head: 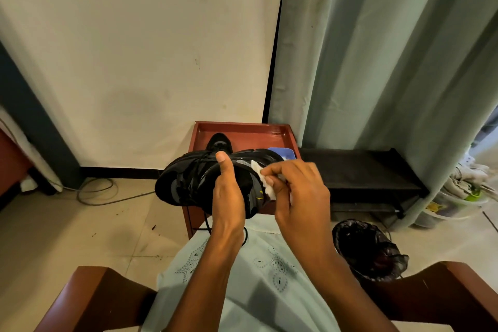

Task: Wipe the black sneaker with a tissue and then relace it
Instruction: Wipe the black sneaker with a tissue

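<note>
A grey cable [97,191] lies in a loose loop on the pale tiled floor [80,224], below a matte cream wall [134,48]. Nearer the camera, the left wooden armrest [94,291] of a chair is reddish-brown, smooth and rounded.

The black sneaker [186,180] is held in the air over the near edge of the surface [242,128], a red-brown lacquered top with a raised rim like a tray. It lies on its side with the rounded toe to the left. Its upper mixes dull black fabric with greyer panels, and a thin black lace [207,224] hangs loose beneath it. The left hand [229,197] grips the sneaker around its middle. The thumb is stretched straight up across the side, and the fingers are hidden behind the shoe. Behind the sneaker, a second black shoe [219,141] sits on the surface.

The right hand [299,191] pinches a crumpled white tissue [262,179] between thumb and curled fingertips, and holds it against the heel end of the sneaker. Just behind the tissue a glossy blue object [283,153] with rounded corners rests on the surface.

A pale green garment [256,277], soft and patterned with small embroidered motifs, covers the lap. To the right stands a low black shelf [358,170] beneath heavy grey-green curtains [377,48] that fall in deep folds. A round bin [369,248] lined with a wrinkled, shiny black bag sits on the floor. Farther right a clear plastic tub [455,202] holds bunched cloths. The right armrest [458,291] is at the lower edge.
</note>
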The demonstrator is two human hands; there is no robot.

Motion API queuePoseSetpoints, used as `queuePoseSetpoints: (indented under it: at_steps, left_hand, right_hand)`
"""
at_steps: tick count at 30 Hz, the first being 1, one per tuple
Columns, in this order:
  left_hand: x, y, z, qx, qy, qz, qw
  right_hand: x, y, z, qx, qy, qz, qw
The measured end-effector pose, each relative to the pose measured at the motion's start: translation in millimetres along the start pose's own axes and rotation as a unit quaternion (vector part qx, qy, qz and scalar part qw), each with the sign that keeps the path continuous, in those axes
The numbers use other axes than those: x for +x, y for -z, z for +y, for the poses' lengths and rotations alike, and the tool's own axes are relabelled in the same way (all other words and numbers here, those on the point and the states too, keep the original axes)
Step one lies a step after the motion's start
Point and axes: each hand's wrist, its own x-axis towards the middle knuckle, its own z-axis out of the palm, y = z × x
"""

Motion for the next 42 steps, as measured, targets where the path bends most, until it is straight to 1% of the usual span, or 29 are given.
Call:
queuePoseSetpoints:
  at_steps: [3,6,8,10,13,15,18,22,23,25,27,29,32,34,36,39,42]
  left_hand:
    - [-6,-5,1,0.031,-0.039,-0.028,0.998]
    - [-10,-10,0,0.036,-0.068,-0.051,0.996]
    - [-8,-9,-2,0.029,-0.079,-0.053,0.995]
    - [-4,-6,-5,0.02,-0.087,-0.053,0.995]
    - [-2,-6,-7,0.018,-0.086,-0.033,0.996]
    - [-3,-6,-6,0.019,-0.086,-0.02,0.996]
    - [-4,-7,-5,0.011,-0.073,-0.036,0.997]
    - [-5,-10,-7,0.006,-0.06,-0.051,0.997]
    - [-5,-11,-9,0.007,-0.061,-0.066,0.996]
    - [-4,-10,-11,0.016,-0.053,-0.078,0.995]
    - [-2,-10,-12,0.017,-0.056,-0.059,0.997]
    - [-2,-11,-12,0.025,-0.066,-0.037,0.997]
    - [-6,-14,-13,0.048,-0.107,-0.044,0.992]
    - [-7,-13,-13,0.045,-0.114,-0.048,0.991]
    - [-5,-10,-13,0.05,-0.108,-0.045,0.992]
    - [0,-7,-14,0.056,-0.072,-0.037,0.995]
    - [-1,-5,-13,0.052,-0.055,-0.022,0.997]
  right_hand:
    - [25,1,2,-0.065,-0.003,-0.051,0.997]
    - [40,4,4,-0.079,-0.028,-0.109,0.99]
    - [39,5,5,-0.09,-0.02,-0.132,0.987]
    - [31,7,6,-0.082,-0.011,-0.128,0.988]
    - [10,13,10,-0.058,-0.017,-0.087,0.994]
    - [-2,18,14,-0.043,-0.03,-0.073,0.996]
    - [-4,28,15,0.002,-0.054,-0.075,0.996]
    - [5,35,-8,0.099,-0.063,-0.101,0.988]
    - [4,33,-15,0.102,-0.062,-0.11,0.987]
    - [0,27,-24,0.067,-0.055,-0.104,0.991]
    - [0,18,-26,0.033,-0.047,-0.083,0.995]
    - [7,11,-22,0.025,-0.043,-0.074,0.996]
    - [23,4,-12,0.007,-0.056,-0.096,0.994]
    - [26,2,-9,0.004,-0.057,-0.112,0.992]
    - [21,2,-9,0.009,-0.056,-0.111,0.992]
    - [1,9,-14,0.02,-0.06,-0.086,0.994]
    - [-16,14,-15,0.042,-0.081,-0.087,0.992]
